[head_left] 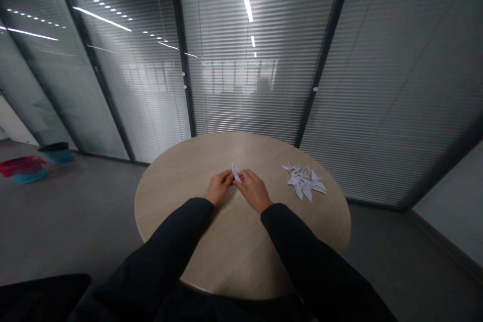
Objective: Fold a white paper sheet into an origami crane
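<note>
1. Setup, for anyone curious: a person is at a round, light-wood tabletop (241, 153), with both arms in black sleeves (177, 236) reaching toward the middle of it.
2. The left hand (218, 187) and right hand (253, 191) are close together, and the fingers (227, 177) of both are closed, pinching a small folded white paper piece (236, 173) from either side.
3. That piece stands tilted up between the fingertips, around the middle of the tabletop. I can't tell if its lower end touches the wood.
4. Just right of the right hand is a loose pile of pointed folded paper shapes (304, 182), all white and fairly close to the tabletop's edge.
5. Main risk: the piece is tiny and thin, so a slack pinch could let it slip, spring open or crease in the wrong place.
6. Second risk: a wide swing of the right hand or sleeve could bump the pile. Paper that light could slide, and some might go over the edge onto the grey floor (75, 211).
</note>
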`<state>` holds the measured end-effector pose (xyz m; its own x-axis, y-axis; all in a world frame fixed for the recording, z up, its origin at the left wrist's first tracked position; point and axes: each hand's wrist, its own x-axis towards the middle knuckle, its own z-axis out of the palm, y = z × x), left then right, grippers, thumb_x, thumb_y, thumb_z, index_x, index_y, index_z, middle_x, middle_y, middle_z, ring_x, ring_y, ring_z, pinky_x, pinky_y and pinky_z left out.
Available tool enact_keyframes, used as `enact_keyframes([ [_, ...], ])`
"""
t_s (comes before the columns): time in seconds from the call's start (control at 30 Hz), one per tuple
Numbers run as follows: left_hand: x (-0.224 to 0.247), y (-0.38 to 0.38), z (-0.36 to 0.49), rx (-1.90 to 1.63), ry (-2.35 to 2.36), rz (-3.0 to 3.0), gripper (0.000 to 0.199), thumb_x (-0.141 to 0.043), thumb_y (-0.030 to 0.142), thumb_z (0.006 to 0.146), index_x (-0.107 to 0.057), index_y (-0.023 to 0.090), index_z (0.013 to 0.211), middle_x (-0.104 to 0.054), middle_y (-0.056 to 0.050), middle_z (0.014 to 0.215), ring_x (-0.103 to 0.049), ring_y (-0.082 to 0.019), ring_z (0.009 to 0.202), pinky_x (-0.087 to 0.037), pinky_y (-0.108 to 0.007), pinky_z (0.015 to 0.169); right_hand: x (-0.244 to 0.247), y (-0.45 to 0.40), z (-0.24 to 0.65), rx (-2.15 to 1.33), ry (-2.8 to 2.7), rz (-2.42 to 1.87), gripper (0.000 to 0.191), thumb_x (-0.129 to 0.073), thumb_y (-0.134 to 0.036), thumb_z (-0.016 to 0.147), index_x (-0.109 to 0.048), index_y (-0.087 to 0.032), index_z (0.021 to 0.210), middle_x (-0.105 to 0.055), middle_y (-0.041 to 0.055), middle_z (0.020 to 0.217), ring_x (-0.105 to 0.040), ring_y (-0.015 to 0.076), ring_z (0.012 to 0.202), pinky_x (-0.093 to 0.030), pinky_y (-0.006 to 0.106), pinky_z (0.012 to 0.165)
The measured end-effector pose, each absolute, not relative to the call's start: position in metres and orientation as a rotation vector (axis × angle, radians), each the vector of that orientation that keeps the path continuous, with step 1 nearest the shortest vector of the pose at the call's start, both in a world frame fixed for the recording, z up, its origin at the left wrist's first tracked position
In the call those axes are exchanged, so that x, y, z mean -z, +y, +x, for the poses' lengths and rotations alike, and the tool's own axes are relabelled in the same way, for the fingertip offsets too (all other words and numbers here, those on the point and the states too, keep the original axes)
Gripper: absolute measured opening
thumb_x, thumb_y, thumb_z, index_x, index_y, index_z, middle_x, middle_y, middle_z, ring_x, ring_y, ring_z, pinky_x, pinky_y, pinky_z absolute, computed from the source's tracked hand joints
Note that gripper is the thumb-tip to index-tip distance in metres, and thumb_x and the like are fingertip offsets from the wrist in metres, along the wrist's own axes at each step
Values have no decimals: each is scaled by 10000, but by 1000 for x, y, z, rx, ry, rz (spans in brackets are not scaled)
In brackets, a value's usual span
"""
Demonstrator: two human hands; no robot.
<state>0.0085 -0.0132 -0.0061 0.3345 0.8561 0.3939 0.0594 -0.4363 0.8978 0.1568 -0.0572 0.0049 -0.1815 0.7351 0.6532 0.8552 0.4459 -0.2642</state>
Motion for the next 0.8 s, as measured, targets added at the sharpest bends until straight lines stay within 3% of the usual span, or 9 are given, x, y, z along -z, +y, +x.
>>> enact_keyframes([
  [0.27, 7, -14, 8, -1152, 762, 1708, 386, -572, 290, 836, -606, 77, 1156, -666, -135, 1023, -647, -201, 884, -498, -353, 862, -4, -53, 161, 5, -1863, -1260, 42, -578, -193, 846, -574, -162, 874, -595, 46, 851, -567, 155, 780, -443, 280, 746],
  [0.43, 6, -13, 6, -1198, 796, 1625, 363, -679, 304, 761, -629, 91, 1051, -676, -134, 960, -647, -198, 874, -506, -335, 833, -2, -47, 162, -258, -1746, -1144, 66, -641, -199, 803, -609, -156, 840, -627, 40, 825, -586, 142, 739, -465, 267, 728],
  [0.8, -2, -16, 8, -1229, 784, 1443, 387, -738, 358, 647, -574, 106, 892, -648, -53, 707, -604, -130, 656, -455, -259, 671, -5, -48, 162, -496, -1601, -1057, 111, -617, -265, 794, -637, -156, 803, -664, 41, 785, -621, 149, 714, -474, 259, 698],
])
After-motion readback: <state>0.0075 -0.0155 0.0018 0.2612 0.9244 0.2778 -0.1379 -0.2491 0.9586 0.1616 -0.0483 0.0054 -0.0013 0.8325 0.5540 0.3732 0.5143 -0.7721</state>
